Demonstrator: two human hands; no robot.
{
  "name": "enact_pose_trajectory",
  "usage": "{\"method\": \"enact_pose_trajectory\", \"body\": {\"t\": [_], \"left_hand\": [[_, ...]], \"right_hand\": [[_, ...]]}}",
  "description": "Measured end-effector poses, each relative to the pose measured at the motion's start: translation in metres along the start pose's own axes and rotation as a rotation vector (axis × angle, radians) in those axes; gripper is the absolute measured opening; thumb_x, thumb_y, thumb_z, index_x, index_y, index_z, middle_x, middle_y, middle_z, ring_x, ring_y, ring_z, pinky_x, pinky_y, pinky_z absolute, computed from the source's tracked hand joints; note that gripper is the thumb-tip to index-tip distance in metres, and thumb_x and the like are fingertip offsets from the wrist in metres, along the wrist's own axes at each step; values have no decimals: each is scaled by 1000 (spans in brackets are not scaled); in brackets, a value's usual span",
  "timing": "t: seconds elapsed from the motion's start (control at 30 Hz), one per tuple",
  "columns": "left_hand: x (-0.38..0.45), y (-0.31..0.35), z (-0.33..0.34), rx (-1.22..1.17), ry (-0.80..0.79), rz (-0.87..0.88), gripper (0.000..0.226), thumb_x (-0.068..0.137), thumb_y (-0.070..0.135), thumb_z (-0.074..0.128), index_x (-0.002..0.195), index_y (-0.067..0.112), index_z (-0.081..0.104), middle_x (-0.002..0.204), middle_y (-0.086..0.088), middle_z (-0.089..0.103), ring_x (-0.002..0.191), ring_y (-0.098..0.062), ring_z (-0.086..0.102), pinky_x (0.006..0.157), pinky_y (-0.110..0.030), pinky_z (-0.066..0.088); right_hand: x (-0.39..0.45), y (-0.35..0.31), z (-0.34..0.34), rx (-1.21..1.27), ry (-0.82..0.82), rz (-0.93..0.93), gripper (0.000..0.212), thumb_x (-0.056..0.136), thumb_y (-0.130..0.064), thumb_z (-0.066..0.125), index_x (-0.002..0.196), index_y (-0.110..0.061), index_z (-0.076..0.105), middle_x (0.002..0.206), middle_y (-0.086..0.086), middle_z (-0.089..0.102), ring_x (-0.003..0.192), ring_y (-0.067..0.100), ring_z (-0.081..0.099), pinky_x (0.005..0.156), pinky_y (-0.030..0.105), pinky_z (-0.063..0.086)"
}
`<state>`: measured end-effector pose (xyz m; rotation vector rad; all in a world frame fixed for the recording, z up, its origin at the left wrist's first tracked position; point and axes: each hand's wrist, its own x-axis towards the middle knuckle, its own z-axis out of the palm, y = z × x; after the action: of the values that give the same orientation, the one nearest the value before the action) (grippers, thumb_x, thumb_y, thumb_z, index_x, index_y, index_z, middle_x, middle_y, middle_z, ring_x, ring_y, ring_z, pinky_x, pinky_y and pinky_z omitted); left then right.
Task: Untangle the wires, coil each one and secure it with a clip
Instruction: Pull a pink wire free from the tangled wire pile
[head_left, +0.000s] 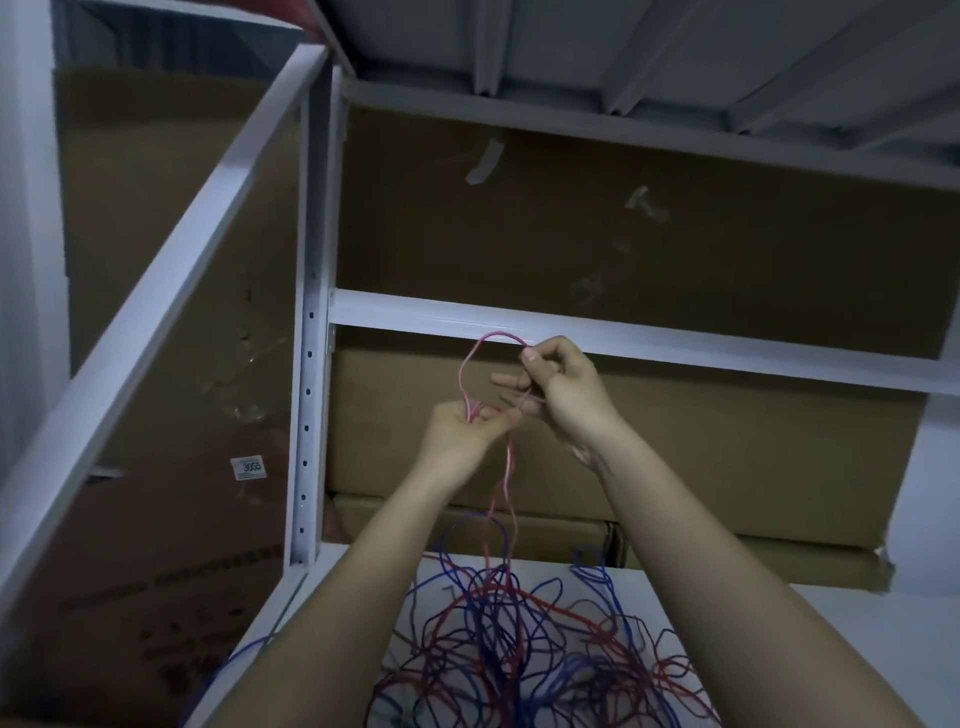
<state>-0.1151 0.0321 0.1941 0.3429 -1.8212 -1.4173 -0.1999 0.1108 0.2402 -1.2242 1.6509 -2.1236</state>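
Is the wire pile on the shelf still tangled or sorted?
Tangled: the red and blue wire pile crisscrosses in loose loops on the shelf; no coils or clips show.

A white metal shelving frame (571, 322) stands against brown cardboard boxes (675, 447) stacked behind it. On the left, another large carton carries a small white label (248, 467) reading 3055.

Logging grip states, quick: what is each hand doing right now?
Left hand: pinches the pink wire at the loop's base.
Right hand: pinches the same wire at the loop's top.
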Motion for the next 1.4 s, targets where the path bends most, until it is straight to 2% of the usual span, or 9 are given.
{"method": "enact_pose_trajectory", "body": {"t": [0.13,0.33,0.57,0.77,0.9,1.0,1.17,1.3,1.4], "left_hand": [[2,-8,-12,187,-32,-58,17,89,19,66,78,6,64,75,-6,60,69,-16,53,60,-22,37],[7,-22,-33,842,61,12,25,96,23,54,72,18,56,75,-5,59,77,-29,60,65,-33,48],[-2,-24,-55,828,-253,-16,50,88,57,54,78,8,58,66,-4,49,62,-20,48,60,-32,40],[-24,-6,-53,79,-468,18,47,92,55,42,64,19,52,49,4,35,46,-11,31,51,-21,30],[-19,-1,-50,-438,-324,-7,46,104,28,16,76,9,46,45,4,34,48,-12,28,54,-26,25],[-9,1,-43,-569,-167,-45,38,103,16,14,85,7,47,48,4,45,53,-11,36,58,-24,30],[7,-8,-28,15,-62,109,27,106,18,26,94,9,48,73,3,65,66,-8,59,66,-19,45],[5,-26,-34,794,-277,281,10,102,19,38,99,10,40,102,-4,63,81,-16,55,64,-27,34],[1,-33,-39,1019,-359,242,8,101,23,40,96,18,44,101,-5,63,69,-8,47,60,-29,32]], "right_hand": [[4,17,-22,-307,152,-128,17,98,-9,50,81,-12,51,65,3,47,56,14,45,55,26,40],[2,43,-55,-1341,174,-347,21,100,-28,47,106,-15,62,92,10,66,82,31,61,60,31,38],[-7,52,-50,-694,206,-152,28,86,-40,66,81,-12,71,67,-1,62,60,12,52,59,29,42],[-12,62,-25,-575,134,-85,19,88,-31,67,76,-16,69,62,-5,58,60,10,48,51,15,33],[-29,83,-15,-544,-89,1,22,92,-24,63,95,-5,74,42,-19,51,45,-3,43,50,13,30],[-44,93,-8,-518,-183,-1,26,94,-21,59,111,-4,70,50,-26,51,51,-13,49,56,6,36],[-59,87,2,-601,-320,-39,32,98,-24,53,128,-16,59,64,-20,51,53,-10,45,58,9,35],[-65,76,-1,-481,-446,43,19,97,-15,54,105,-1,63,56,-3,51,45,1,39,49,15,32],[-66,74,-15,-370,-480,205,14,91,-13,62,103,-5,65,57,-4,49,46,5,41,46,15,31]]}}
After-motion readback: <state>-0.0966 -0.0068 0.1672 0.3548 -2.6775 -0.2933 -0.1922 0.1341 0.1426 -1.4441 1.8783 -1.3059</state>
